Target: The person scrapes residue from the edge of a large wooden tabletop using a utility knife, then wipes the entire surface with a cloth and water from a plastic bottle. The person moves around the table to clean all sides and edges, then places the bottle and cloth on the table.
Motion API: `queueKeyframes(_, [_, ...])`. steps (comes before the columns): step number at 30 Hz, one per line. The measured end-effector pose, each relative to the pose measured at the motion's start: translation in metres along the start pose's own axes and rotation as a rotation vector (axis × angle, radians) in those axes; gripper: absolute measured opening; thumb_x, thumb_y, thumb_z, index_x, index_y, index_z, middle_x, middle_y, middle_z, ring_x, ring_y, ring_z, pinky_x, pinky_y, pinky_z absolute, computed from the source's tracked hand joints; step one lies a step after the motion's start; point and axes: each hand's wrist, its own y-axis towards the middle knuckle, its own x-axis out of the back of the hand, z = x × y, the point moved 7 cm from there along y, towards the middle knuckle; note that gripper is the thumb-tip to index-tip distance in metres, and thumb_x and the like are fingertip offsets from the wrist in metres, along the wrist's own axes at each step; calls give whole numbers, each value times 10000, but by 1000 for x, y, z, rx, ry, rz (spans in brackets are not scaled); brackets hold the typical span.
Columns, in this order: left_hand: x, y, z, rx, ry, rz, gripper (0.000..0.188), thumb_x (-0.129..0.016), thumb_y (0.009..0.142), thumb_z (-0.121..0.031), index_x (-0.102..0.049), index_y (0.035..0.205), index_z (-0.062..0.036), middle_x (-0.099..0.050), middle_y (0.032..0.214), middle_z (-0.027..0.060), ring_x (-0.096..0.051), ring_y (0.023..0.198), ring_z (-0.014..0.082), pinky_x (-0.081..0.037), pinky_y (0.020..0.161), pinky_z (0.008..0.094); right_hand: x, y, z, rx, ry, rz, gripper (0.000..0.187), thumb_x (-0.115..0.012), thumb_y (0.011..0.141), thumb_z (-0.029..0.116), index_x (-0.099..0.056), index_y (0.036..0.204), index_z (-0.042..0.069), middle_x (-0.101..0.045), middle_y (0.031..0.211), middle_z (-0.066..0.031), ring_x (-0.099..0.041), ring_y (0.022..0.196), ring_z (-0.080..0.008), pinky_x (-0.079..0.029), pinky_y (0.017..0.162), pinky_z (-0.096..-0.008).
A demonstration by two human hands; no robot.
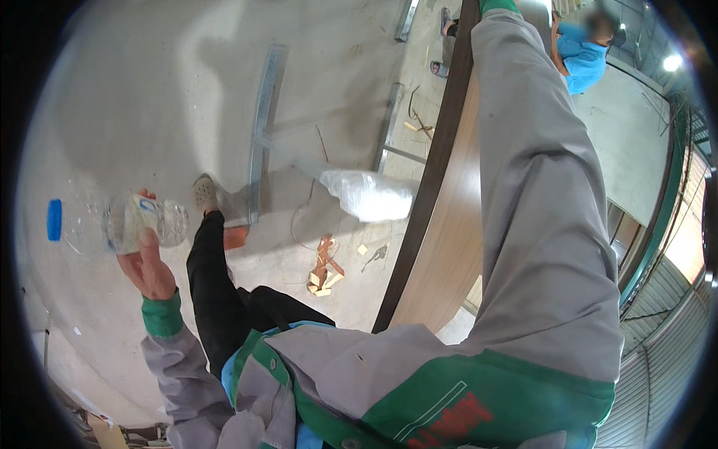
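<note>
My left hand (149, 262) is closed around a clear plastic bottle (78, 224) with a blue cap, held sideways with the cap pointing left. The thumb lies across a pale label area of the bottle. My right arm, in a grey sleeve, stretches up along a wood-grain panel (437, 254) with a dark edge. Only its green cuff shows at the top edge of the picture; the right hand itself is cut off.
Metal rails (263, 135) lie on the concrete floor. Near them are a crumpled clear plastic sheet (370, 196) and several wood scraps (323, 280). Beyond the panel stands a person in a blue shirt (583, 63). A pale board (628, 135) sits at the right.
</note>
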Motion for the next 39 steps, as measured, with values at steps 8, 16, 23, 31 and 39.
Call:
queueKeyframes(8, [-37,-83,6,45,-163,42,554,-632,1048,-153,-432,1524,46,-577,1469,223,-577,1350,325,-429,1175,462,42,-280,36,200,272,-174,562,-493,1004,174,-475,1538,-1,-417,1589,-304,-399,1478,-434,-310,1254,-449])
queueKeyframes(16, [-54,-202,-8,49,-194,292,548,-680,1009,-95,-456,1492,34,-618,1403,155,-600,1291,251,-447,1129,406,73,-641,3,172,523,-165,349,-664,987,360,-788,1125,64,-421,1575,-337,-417,1453,-506,-322,1219,-583])
queueKeyframes(23, [14,-316,28,148,-107,170,543,-652,1001,-66,-451,1494,43,-586,1439,182,-575,1318,259,-429,1143,409,73,-834,-9,119,473,-12,340,-637,902,89,-741,1225,67,-403,1591,-327,-373,1483,-516,-283,1239,-594])
queueKeyframes(31, [42,-323,32,155,-50,130,589,-702,977,-74,-450,1499,25,-599,1414,170,-589,1299,254,-444,1128,408,55,-531,-5,132,590,-225,681,-578,994,211,-341,1599,9,-383,1644,-220,-327,1531,-402,-266,1257,-533])
queueKeyframes(39, [-17,-296,-38,-24,195,534,616,-855,860,-149,-572,1389,-8,-694,1238,127,-683,1119,244,-531,985,382,70,-735,7,138,436,-87,668,-630,977,148,-380,1582,17,-320,1646,-290,-310,1529,-461,-259,1262,-558])
